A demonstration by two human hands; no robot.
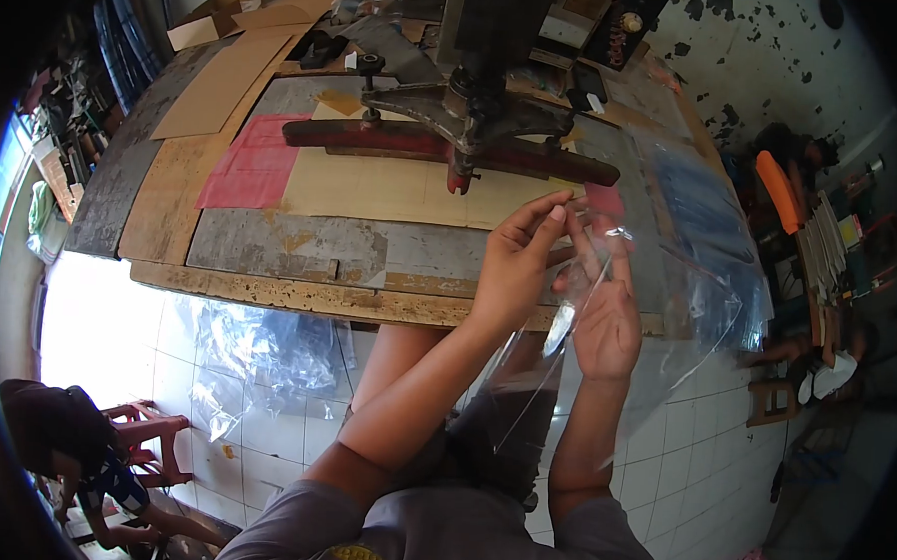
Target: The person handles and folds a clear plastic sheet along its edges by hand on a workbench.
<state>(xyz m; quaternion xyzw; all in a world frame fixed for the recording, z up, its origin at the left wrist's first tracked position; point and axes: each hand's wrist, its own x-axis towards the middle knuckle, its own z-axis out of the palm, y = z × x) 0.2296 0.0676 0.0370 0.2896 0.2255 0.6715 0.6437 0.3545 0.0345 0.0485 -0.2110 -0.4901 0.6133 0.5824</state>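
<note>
A clear plastic sheet (pixel 681 335) hangs from my hands over the table's front edge, glossy and folded; whether it is a bag I cannot tell. My left hand (pixel 517 265) pinches its upper edge between thumb and fingertips. Just to the right, my right hand (pixel 607 322) shows through the plastic with its fingers bent up around it, the index fingertip close to the left one. Beyond both hands is the sealing press (pixel 465 131), its long red-and-dark bar above a beige strip (pixel 402 193) with a red cloth piece (pixel 248 166) at its left end.
A stack of clear plastic (pixel 707 211) covers the table's right side. Cardboard (pixel 212 90) lies at the left. Loose plastic (pixel 265 352) hangs below the front edge. Another person (pixel 71 454) is bent over beside a red stool (pixel 151 437) at lower left.
</note>
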